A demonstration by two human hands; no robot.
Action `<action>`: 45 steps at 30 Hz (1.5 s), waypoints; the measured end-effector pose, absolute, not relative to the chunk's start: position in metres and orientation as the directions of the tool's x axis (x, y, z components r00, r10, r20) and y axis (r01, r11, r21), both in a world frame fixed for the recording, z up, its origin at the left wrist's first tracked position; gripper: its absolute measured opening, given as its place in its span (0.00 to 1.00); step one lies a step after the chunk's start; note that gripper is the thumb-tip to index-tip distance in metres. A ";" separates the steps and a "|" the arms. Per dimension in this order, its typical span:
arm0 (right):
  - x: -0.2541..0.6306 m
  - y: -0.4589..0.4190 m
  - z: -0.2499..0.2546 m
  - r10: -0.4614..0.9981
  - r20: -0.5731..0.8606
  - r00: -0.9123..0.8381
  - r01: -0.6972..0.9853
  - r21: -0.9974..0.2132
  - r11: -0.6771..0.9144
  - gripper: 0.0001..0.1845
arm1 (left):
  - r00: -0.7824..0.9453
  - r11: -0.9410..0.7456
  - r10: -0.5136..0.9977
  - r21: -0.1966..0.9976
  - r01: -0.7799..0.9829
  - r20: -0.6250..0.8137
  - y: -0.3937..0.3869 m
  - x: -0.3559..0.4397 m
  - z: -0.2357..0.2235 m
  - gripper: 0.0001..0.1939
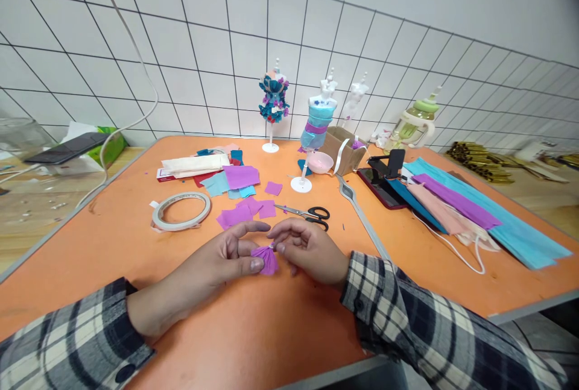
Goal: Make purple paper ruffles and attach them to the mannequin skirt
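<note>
Between my two hands is a small gathered piece of purple crepe paper (266, 259), fanned out below and pinched narrow at its top. My left hand (221, 257) grips its left side between thumb and fingers, the index finger stretched above. With thumb and fingertips, my right hand (307, 250) pinches the gathered top, where a small whitish bit shows. Just beyond my hands lie loose purple paper pieces (235, 216) and black-handled scissors (312, 214). A roll of white tape (181, 211) rests to the left of them.
Behind stand a mini dress form wrapped in blue paper (316, 119), a flower-covered one (274, 97) and a pink bowl (320, 163). A cardboard box (346, 149) is beside them. Right are a phone (382, 188), long crepe strips (488, 212) and a bottle (414, 125).
</note>
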State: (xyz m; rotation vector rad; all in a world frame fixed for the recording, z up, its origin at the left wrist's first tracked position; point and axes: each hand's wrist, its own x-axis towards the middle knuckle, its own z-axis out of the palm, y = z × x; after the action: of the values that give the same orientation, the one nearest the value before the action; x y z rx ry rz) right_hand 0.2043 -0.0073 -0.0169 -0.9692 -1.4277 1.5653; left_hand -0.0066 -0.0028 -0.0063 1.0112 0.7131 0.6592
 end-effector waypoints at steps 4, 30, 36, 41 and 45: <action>0.203 -0.010 -0.018 0.893 0.019 -0.450 -0.104 -0.994 -0.031 0.15 | 0.679 0.516 0.695 0.821 -0.243 -0.237 -0.005 -0.007 -0.007 0.27; 0.206 -0.006 -0.016 0.854 0.228 -0.468 -0.025 -0.969 0.245 0.16 | 0.732 0.686 0.596 0.684 -0.250 -0.330 -0.006 -0.007 -0.008 0.19; 0.206 -0.006 -0.016 0.912 0.100 -0.397 0.045 -0.991 0.127 0.21 | 0.502 0.279 0.850 0.945 -0.171 -0.160 -0.004 -0.005 -0.008 0.16; 0.205 -0.008 -0.018 0.945 -0.011 -0.326 0.223 -0.973 0.066 0.19 | 0.405 -0.153 0.914 0.940 0.304 0.018 -0.006 -0.002 0.000 0.16; 0.202 -0.009 -0.014 0.946 -0.026 -0.324 0.153 -0.988 0.025 0.21 | 0.427 -0.157 0.904 0.910 0.385 -0.024 -0.007 0.002 0.002 0.15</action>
State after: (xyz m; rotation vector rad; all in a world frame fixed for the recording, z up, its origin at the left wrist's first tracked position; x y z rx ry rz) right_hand 0.2023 -0.0090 -0.0139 -1.1500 -1.5721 1.3725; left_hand 0.0021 -0.0075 0.0023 1.7382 1.1211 0.6906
